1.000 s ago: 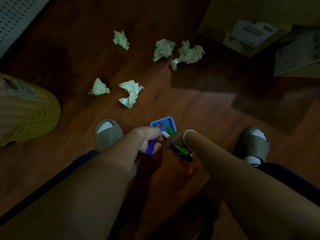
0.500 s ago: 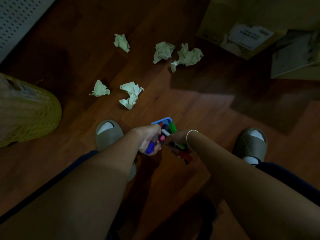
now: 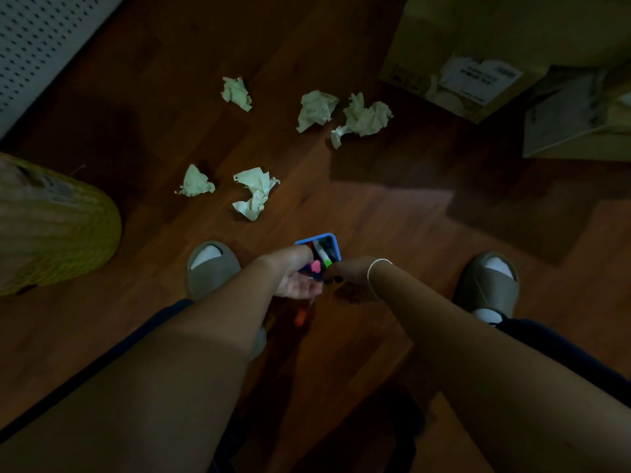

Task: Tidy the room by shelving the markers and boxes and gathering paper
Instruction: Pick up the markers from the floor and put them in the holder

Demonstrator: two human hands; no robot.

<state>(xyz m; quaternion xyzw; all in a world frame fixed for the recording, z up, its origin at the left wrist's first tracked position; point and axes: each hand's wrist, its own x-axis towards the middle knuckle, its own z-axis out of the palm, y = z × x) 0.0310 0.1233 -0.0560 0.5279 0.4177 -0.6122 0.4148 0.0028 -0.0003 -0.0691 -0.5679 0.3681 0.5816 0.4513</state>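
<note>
A dark wooden floor (image 3: 392, 213) fills the view, with cardboard boxes (image 3: 454, 63) at far right and a yellow mesh bag (image 3: 58, 227) at left. Five crumpled paper balls (image 3: 256, 196) lie in the far middle. Between two slippered feet, the left hand (image 3: 293, 274) grips a bundle of markers (image 3: 316, 266) over a blue tray (image 3: 333, 245); the right hand (image 3: 348, 273) pinches their near ends.
</note>
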